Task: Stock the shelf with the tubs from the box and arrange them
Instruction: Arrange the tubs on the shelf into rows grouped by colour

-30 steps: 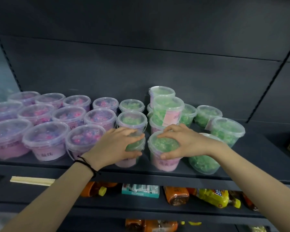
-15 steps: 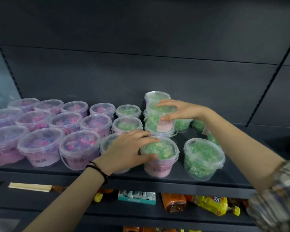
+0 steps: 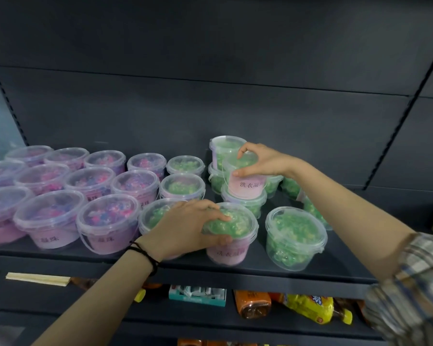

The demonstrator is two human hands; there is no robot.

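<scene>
- Head view: my left hand (image 3: 185,228) lies on a front green tub (image 3: 231,233) at the shelf (image 3: 260,268) edge, fingers (image 3: 210,213) spread over its lid and thumb pressed on its side.
- My right hand (image 3: 263,161) grips a raised green tub (image 3: 245,176) further back, fingers (image 3: 245,148) curled over the lid and thumb on the pink label; it sits on a lower tub (image 3: 245,203).
- Another stacked tub (image 3: 225,146) stands just behind it.
- A loose green tub (image 3: 295,236) stands to the right of my left hand's tub, apart from it.
- Purple tubs (image 3: 68,193) fill the shelf's left part in rows, with a column of green tubs (image 3: 183,186) beside them.
- The lower shelf (image 3: 160,315) holds orange bottles (image 3: 251,303) and a yellow packet (image 3: 310,308).
</scene>
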